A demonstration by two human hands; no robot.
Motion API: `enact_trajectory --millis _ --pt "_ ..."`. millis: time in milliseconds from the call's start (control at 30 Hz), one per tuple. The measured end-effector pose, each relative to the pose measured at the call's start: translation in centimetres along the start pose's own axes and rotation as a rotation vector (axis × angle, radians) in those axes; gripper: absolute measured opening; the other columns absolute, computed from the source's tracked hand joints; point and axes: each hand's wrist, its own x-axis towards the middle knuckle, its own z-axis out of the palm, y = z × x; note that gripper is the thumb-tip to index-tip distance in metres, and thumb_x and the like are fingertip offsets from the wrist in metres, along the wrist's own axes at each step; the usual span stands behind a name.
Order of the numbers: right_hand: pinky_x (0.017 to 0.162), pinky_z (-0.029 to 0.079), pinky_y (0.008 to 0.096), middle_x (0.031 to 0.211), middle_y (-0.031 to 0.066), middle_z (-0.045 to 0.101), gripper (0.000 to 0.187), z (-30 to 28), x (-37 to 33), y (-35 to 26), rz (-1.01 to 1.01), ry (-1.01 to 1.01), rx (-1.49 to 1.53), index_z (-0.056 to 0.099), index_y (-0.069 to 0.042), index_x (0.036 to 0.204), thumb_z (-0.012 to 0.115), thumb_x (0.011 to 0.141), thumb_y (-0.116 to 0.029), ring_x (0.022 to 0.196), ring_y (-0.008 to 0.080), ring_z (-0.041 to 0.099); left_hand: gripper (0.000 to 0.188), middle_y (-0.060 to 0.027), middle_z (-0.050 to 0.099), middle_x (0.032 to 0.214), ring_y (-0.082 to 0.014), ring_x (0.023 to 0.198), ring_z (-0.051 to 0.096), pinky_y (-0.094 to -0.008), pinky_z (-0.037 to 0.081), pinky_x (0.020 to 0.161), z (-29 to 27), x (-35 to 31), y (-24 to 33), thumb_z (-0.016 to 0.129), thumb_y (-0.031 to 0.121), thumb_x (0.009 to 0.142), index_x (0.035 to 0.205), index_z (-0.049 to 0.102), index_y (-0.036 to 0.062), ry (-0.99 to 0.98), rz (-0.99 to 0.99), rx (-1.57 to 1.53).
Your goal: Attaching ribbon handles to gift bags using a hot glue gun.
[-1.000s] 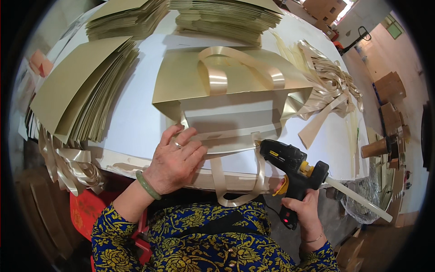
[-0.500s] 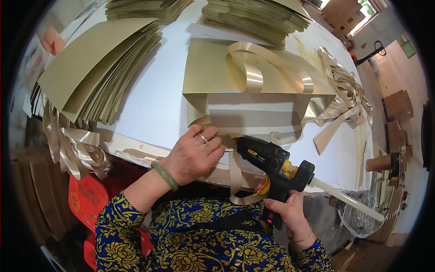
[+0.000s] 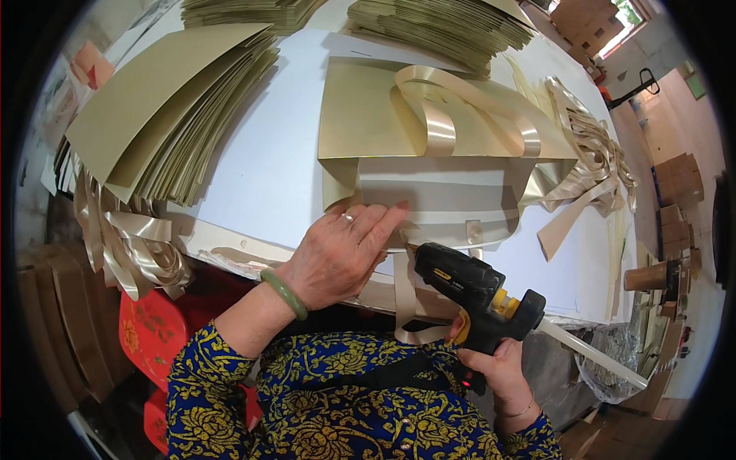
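Note:
A gold paper bag (image 3: 368,115) lies on the white-topped table with its mouth toward me and its pale inside showing. A satin ribbon handle (image 3: 440,126) loops over its upper panel. A second ribbon (image 3: 405,299) hangs from the near lip of the mouth, and one end of it (image 3: 474,230) sits on that lip. My left hand (image 3: 337,249) rests at the lip's left part, fingers stretched out and nearly flat, thumb mostly hidden. My right hand (image 3: 498,368) grips a black hot glue gun (image 3: 460,276) with a long glue stick (image 3: 590,353) behind; its nozzle is near the ribbon.
Folded gold bags (image 3: 192,107) fan out at the left, with further stacks (image 3: 445,34) at the back. Ribbon bundles lie at the right (image 3: 594,146) and hang off the left edge (image 3: 138,245). A red stool (image 3: 153,330) stands below the table; cardboard boxes (image 3: 678,180) fill the right.
My left hand's fingers have straightened and reach farther right along the lip. The glue gun has moved slightly right and down, its nozzle now apart from the fingers.

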Motion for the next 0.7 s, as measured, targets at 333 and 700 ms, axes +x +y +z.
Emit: enact_trajectory --millis 333,700 --pt "0.089 0.053 0.0327 0.103 0.0102 0.066 0.058 -1.4 -0.3 0.7 -0.041 0.027 0.032 0.056 0.003 0.123 0.069 0.066 0.009 0.097 0.0192 0.065 0.045 -0.0052 0.058 0.113 -0.0234 0.098 0.060 -0.0398 0.047 0.089 -0.2 0.7 0.1 0.068 0.014 0.080 0.125 0.061 0.0090 -0.237 0.051 0.126" --pt "0.087 0.053 0.0326 0.101 0.0128 0.069 0.052 -0.8 1.1 -2.4 -0.042 0.105 0.047 0.060 0.008 0.116 0.066 0.064 0.003 0.095 0.0215 0.067 0.027 -0.0033 0.063 0.095 -0.0209 0.088 0.062 -0.0390 0.049 0.084 0.8 0.1 -0.6 0.071 0.010 0.077 0.104 0.067 0.0081 -0.030 0.108 0.035"
